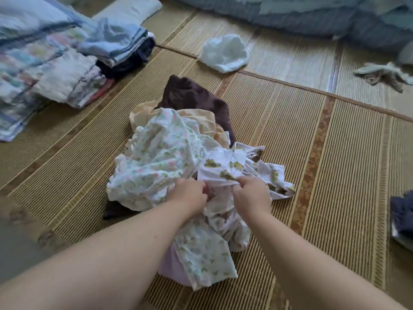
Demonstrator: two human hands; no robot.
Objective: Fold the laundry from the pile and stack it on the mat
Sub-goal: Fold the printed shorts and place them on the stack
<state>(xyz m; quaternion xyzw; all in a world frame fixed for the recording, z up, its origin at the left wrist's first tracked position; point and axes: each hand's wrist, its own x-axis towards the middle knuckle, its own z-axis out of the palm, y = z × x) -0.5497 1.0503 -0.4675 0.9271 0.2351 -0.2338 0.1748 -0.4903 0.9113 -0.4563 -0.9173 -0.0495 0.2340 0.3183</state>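
Left hand (190,193), right hand (251,193) both pinching frog-print garment (225,166), probably its hem, atop laundry pile (156,157) on mat (335,164).

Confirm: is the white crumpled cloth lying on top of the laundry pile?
No, the white crumpled cloth lies by itself on the mat, well beyond the laundry pile that both hands work on.

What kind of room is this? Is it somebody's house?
Probably a bedroom or living room in a home. The floor is covered by a woven straw mat, blue bedding lies along the far edge, and folded laundry is stacked near a loose clothes pile.
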